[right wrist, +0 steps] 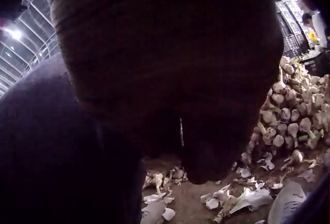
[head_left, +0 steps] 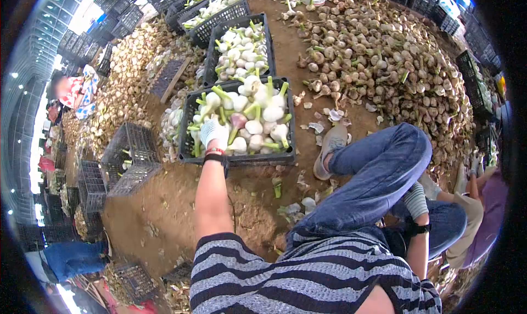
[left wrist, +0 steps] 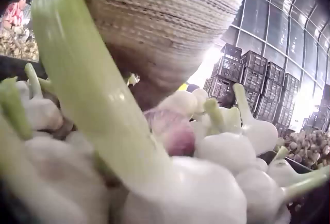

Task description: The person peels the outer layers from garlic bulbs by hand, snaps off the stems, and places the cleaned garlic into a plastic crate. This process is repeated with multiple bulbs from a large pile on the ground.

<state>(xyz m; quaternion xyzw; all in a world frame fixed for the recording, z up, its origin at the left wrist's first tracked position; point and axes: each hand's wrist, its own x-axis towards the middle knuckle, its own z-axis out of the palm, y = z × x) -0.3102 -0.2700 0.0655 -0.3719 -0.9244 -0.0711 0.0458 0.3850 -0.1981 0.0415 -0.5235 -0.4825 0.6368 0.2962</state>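
Note:
In a white striped glove, my left hand (head_left: pixel 214 133) reaches over the near black crate (head_left: pixel 236 159), which is heaped with white garlic bulbs (head_left: pixel 253 127). A purple-skinned garlic bulb (head_left: pixel 237 120) lies just right of this hand. Seen from the left wrist, the gloved fingers point down right by the purple bulb (left wrist: pixel 174 132), and a thick green garlic stem (left wrist: pixel 93 85) crosses in front. Whether the fingers grip a bulb, I cannot tell. My right hand (head_left: pixel 415 201), also gloved, hangs beside my jeans. From the right wrist it is a dark shape, its fingers in shadow.
A second crate (head_left: pixel 266 31) of white garlic adjoins beyond. Untrimmed garlic (head_left: pixel 379 51) is piled at right, with another heap (head_left: pixel 129 61) at left. Two tipped crates (head_left: pixel 132 149) stand left. Papery skins (head_left: pixel 307 205) litter the soil. Other people sit at both sides.

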